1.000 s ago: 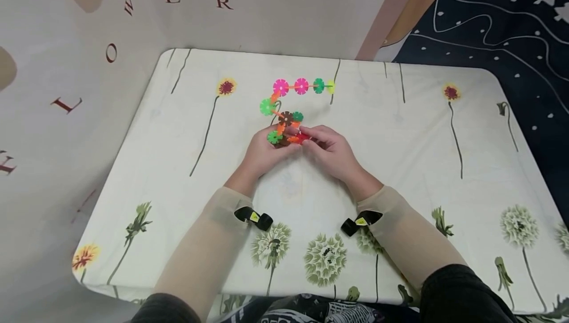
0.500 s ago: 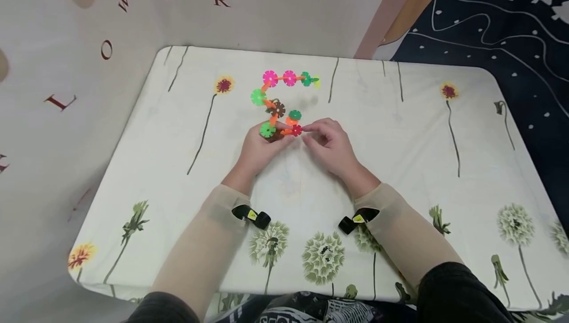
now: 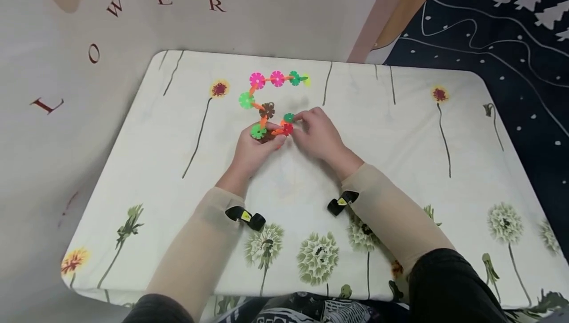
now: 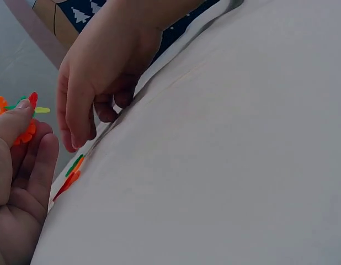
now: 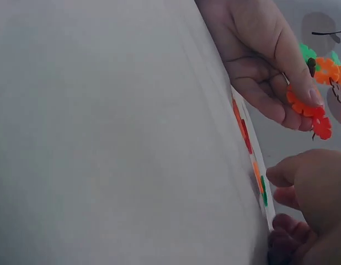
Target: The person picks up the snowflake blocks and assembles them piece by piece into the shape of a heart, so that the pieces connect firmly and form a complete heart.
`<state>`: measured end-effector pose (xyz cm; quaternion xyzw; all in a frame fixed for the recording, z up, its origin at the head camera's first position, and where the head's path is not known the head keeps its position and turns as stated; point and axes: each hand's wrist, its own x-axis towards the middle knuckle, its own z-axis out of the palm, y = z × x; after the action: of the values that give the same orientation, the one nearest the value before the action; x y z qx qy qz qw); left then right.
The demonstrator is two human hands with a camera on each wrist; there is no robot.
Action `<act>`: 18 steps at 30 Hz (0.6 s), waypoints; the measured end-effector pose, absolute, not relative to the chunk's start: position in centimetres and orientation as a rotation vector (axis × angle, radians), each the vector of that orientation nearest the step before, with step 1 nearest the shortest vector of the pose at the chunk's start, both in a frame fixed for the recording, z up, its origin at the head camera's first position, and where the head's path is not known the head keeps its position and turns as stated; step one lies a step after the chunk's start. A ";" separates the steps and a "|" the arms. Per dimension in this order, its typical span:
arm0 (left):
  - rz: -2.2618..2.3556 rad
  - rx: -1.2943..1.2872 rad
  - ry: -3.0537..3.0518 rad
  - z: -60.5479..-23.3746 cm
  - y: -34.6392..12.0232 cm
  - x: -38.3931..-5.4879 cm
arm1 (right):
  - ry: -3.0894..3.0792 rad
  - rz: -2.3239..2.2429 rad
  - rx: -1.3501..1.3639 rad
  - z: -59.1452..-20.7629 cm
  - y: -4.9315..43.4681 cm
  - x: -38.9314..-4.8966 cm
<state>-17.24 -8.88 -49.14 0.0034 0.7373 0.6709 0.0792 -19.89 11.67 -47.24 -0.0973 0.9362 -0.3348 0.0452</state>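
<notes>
My left hand [image 3: 255, 147] pinches the end of a chain of plastic snowflake building discs between thumb and fingers. An orange disc and a red disc [image 5: 322, 124] stick out past the thumb. From there the chain [image 3: 246, 100] winds away through green, brown and pink discs to a yellow one. My right hand [image 3: 317, 135] is just right of the red disc, its fingers bent and apart from the thumb, with nothing visible in its grasp. By its fingertips lies a joined dark green and orange pair [image 5: 260, 185] on the table. A red and orange pair [image 5: 242, 127] lies beside it.
The table [image 3: 213, 244] wears a white cloth printed with flowers. A pale wall [image 3: 275, 21] with letters borders its far and left sides. A dark curtain-like cloth [image 3: 511, 81] with white trees is at the right.
A second ago my right fingers were on the red disc. They have come off it and moved forward toward the dark green disc. My left hand keeps its hold on the chain.
</notes>
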 end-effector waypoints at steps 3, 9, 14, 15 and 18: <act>2.019 -0.004 2.207 -49.2 -9.1 -17.3 | 2.922 -0.848 -0.225 -47.5 11.0 -20.5; 2.028 0.000 2.206 -49.2 -9.1 -17.4 | 2.959 -0.652 -0.203 -47.9 10.1 -20.7; 2.036 -0.032 2.187 -49.0 -8.9 -17.5 | 3.006 -0.693 -0.249 -48.0 10.3 -20.2; 2.037 -0.039 2.185 -49.0 -8.9 -17.5 | 3.010 -0.713 -0.261 -48.0 10.4 -20.1; 2.037 -0.064 2.186 -48.9 -8.9 -17.4 | 3.011 -0.788 -0.288 -48.1 10.6 -20.0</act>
<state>-17.37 -8.90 -48.88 -0.0214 0.7292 0.6797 0.0764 -19.98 10.57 -48.12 -0.0921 0.9633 -0.2521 0.0079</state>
